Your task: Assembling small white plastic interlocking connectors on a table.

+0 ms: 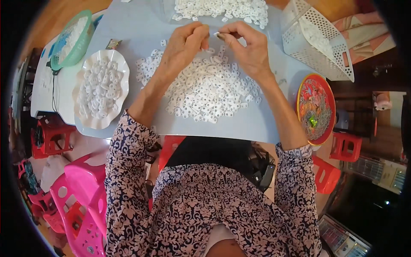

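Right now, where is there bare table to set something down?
Pale grey tabletop shows between the small shiny packet and the left hand, bar one stray white piece; also between the loose heap of small white pieces, the right forearm and the near edge. The heap crowds the middle.

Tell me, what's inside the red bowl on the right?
The red bowl holds many small grey pieces and a shiny yellow-green item. Red patches show among them; whatever lies beneath is covered.

Pink plastic chair [87, 182] sits lower left, red stool [52, 132] above it in view. Second red stool [338, 144] far right; peach-and-white cloth [364, 35] upper right.
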A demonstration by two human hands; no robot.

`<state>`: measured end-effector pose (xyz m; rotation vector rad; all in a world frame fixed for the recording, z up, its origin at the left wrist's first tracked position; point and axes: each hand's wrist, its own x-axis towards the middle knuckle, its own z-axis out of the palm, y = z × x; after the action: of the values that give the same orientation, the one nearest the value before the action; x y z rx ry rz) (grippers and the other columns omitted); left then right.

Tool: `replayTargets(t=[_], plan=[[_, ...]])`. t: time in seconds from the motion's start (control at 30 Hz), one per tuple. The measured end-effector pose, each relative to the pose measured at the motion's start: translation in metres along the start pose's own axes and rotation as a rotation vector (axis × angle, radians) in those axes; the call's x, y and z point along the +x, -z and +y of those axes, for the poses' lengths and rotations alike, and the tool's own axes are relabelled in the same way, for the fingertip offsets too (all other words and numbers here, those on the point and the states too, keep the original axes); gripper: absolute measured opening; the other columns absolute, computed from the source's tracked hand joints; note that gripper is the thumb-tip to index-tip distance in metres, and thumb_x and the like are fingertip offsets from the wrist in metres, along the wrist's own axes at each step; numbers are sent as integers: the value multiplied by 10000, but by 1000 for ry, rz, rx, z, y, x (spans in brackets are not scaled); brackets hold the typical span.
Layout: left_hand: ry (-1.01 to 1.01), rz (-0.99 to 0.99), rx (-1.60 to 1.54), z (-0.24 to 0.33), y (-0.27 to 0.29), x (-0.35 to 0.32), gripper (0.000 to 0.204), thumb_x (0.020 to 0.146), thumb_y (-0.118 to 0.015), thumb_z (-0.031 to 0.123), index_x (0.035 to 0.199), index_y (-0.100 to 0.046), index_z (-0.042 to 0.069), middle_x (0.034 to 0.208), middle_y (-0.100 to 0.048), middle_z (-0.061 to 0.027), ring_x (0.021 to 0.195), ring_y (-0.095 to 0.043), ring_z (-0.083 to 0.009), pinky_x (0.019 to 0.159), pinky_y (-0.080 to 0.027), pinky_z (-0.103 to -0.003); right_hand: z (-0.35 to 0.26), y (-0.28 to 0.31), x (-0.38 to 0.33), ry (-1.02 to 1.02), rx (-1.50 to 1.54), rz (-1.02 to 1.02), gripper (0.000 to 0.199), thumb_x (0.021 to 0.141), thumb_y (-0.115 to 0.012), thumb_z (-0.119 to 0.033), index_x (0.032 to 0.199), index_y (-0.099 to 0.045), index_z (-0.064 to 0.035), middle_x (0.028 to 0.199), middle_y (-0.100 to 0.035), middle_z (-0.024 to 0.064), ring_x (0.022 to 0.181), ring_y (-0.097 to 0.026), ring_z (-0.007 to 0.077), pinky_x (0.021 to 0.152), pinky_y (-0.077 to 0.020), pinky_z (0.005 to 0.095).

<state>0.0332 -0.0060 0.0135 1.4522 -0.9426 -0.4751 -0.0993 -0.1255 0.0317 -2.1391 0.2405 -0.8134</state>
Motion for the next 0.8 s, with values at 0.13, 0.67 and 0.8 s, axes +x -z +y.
replayTargets(t=[0.13,0.67,0.8], plan=[[282,-280,-299,17,-8,-8,339,940,-446,290,830,-559,-10,702,-539,-52,700,-503,-150,669,-422,-286,-4,3,-7,122,7,94,53,773,-635,7,826,-637,4,772,-631,56,675,-591,136,641,-482,254],[326,-362,-811,-1,-16,-8,184,903,-527,135,844,-589,-28,706,-549,-68,732,-546,-185,682,-447,-295,5,-3,-28,-76,361,157,102,839,-609,4,928,-658,13,768,-643,27,672,-583,84,621,-478,221],[199,-235,-489,5,-16,-10,162,898,-521,117,855,-601,-16,737,-597,-69,713,-553,-138,674,-454,-270,1,0,-28,-140,317,154,108,855,-619,-43,940,-657,11,746,-641,14,643,-560,60,600,-468,203]])
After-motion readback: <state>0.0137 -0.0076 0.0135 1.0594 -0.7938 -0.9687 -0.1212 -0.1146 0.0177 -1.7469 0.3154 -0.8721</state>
